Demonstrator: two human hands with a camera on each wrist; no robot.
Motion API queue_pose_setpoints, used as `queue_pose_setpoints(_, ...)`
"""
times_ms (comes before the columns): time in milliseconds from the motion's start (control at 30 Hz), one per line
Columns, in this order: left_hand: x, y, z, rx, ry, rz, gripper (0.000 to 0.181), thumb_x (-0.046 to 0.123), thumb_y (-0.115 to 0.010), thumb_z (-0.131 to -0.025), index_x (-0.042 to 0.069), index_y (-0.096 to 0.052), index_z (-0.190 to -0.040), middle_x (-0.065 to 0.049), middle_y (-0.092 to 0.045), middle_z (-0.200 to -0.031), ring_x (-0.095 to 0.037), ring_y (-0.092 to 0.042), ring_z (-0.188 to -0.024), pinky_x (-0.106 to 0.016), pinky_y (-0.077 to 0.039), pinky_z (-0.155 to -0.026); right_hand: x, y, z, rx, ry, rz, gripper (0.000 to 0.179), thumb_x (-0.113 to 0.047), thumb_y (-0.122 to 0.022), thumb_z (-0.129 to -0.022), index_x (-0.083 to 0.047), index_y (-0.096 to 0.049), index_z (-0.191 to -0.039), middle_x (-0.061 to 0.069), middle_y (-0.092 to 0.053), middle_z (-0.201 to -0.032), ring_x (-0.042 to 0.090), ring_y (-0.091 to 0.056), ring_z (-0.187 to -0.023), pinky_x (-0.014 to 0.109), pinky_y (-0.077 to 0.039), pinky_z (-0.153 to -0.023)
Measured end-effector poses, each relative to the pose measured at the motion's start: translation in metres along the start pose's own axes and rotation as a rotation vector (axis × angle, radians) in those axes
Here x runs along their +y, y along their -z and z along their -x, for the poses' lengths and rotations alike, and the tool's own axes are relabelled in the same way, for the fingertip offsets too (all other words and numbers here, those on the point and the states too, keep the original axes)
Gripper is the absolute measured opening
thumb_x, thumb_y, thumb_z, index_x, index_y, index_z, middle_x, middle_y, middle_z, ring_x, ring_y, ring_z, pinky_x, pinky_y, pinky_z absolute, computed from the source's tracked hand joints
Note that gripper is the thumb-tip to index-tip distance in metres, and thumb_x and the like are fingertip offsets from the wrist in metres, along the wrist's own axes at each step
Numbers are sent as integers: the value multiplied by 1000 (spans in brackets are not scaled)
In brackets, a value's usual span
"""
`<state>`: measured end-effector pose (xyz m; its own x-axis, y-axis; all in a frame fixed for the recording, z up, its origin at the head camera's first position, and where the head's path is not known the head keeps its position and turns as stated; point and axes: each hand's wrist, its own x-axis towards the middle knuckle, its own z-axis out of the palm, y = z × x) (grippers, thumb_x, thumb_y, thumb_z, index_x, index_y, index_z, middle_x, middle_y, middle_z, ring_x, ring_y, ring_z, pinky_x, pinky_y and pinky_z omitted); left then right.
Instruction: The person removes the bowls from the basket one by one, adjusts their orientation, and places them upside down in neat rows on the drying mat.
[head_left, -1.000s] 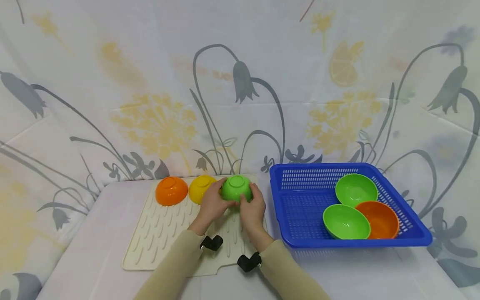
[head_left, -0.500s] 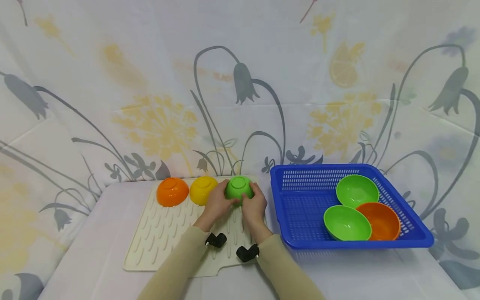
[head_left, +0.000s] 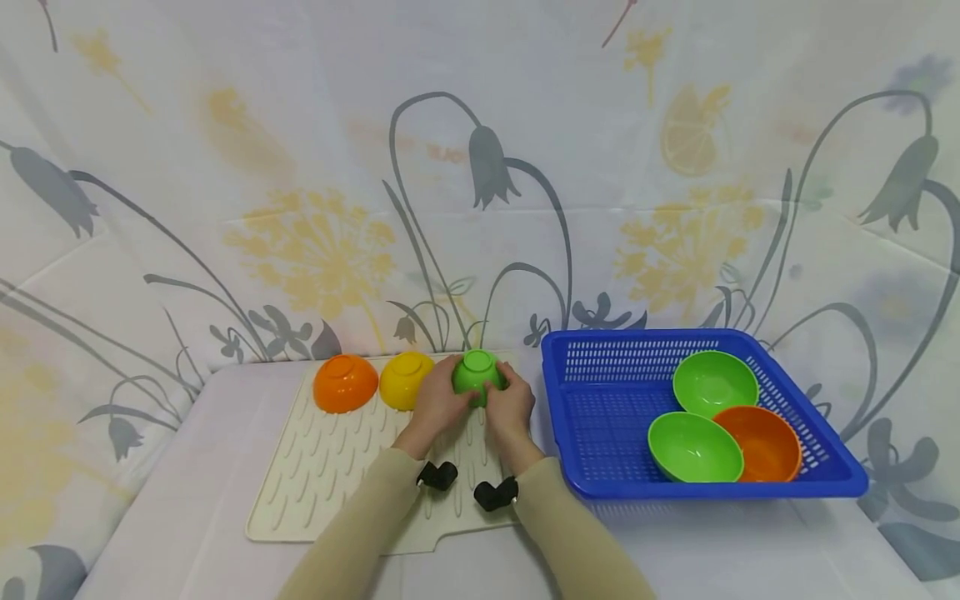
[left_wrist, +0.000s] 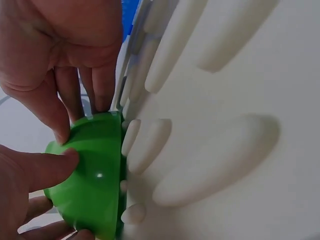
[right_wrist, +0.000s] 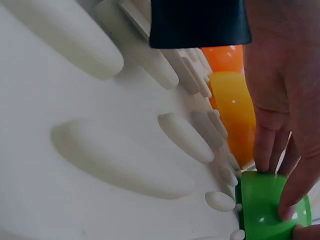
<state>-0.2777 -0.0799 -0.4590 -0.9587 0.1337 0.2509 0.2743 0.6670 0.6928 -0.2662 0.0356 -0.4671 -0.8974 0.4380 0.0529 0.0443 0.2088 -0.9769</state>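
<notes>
Fingers of the left hand (head_left: 441, 400) and the right hand (head_left: 510, 412) curve round a green bowl (head_left: 477, 377) from its two sides, parted just as wide as the bowl, which they hold between them; both thumbs lie on its near wall, their tips close together. The green bowl sits upside down at the far right of an off-white mat (head_left: 315, 475), its rim down on the mat's raised ridges. Just left of it a yellow bowl (head_left: 401, 383) stands upside down, partly covered by the left hand in the head view; whether the hand touches it I cannot tell. Further left, beside the yellow one, an orange bowl (head_left: 345, 385) is also upside down, so the three make a row along the mat's far edge. To the right of the mat stands a blue basket (head_left: 603, 433) with slotted walls. In its right half lie three bowls, mouths up: a far green bowl (head_left: 714, 385), a near green bowl (head_left: 690, 454) that leans, and a second orange bowl (head_left: 768, 446), partly hidden behind the near green one. Beige sleeves (head_left: 581, 533) cover both arms, and a white cloth (head_left: 195, 467) lies under mat and basket.
</notes>
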Motion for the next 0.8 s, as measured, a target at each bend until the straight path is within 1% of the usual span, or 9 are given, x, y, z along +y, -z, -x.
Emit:
queue_pose_setpoints(167, 0, 0, -1, -8, -2, -25, 59, 11, -80, -83, -2, -54, -135, -20, -57, -134, -35, -55, -121, -49, -43, -104, 3, 0, -2, -16, -16, -23, 46, 7, -70, -85, -2, -65, -130, 15, -54, -142, 31, -49, -133, 40, -38, -111)
queue_pose_setpoints(300, -1, 0, -2, -18, -19, -49, 60, 9, -81, -82, -2, -54, -135, -20, -57, -134, -35, -54, -121, -49, -42, -105, 6, 0, -1, -35, -7, -20, 47, 7, -69, -86, -2, -64, -131, 15, -52, -143, 31, -47, -134, 40, -36, -112)
queue_pose_setpoints(400, -1, 0, -4, -36, -27, -92, 62, 10, -81, -81, -2, -53, -136, -21, -56, -135, -35, -54, -122, -48, -42, -106, 6, 1, -1, -46, 7, -17, 47, 6, -69, -86, -2, -63, -132, 16, -52, -144, 31, -47, -134, 40, -36, -112)
queue_pose_setpoints(533, 1, 1, -10, -51, -17, -141, 65, 14, -83, -79, -2, -55, -136, -20, -55, -134, -35, -55, -120, -47, -43, -105, 9, 2, -1, -59, 20, -15, 48, 6, -69, -86, -2, -63, -133, 16, -51, -145, 32, -46, -135, 41, -35, -112)
queue_pose_setpoints(700, 2, 0, -11, -32, 10, -134, 68, 15, -87, -76, -1, -58, -134, -19, -56, -131, -35, -56, -118, -45, -44, -104, 12, 4, -3, -82, 8, -43, 48, 6, -67, -87, -2, -62, -134, 16, -50, -146, 32, -44, -136, 42, -35, -112)
queue_pose_setpoints(800, 1, 0, -11, -11, 15, -117, 68, 15, -88, -75, -1, -59, -134, -19, -56, -129, -34, -56, -117, -46, -44, -104, 11, 6, -3, -84, 12, -54, 47, 7, -65, -87, 0, -62, -133, 17, -52, -144, 32, -45, -135, 42, -36, -112)
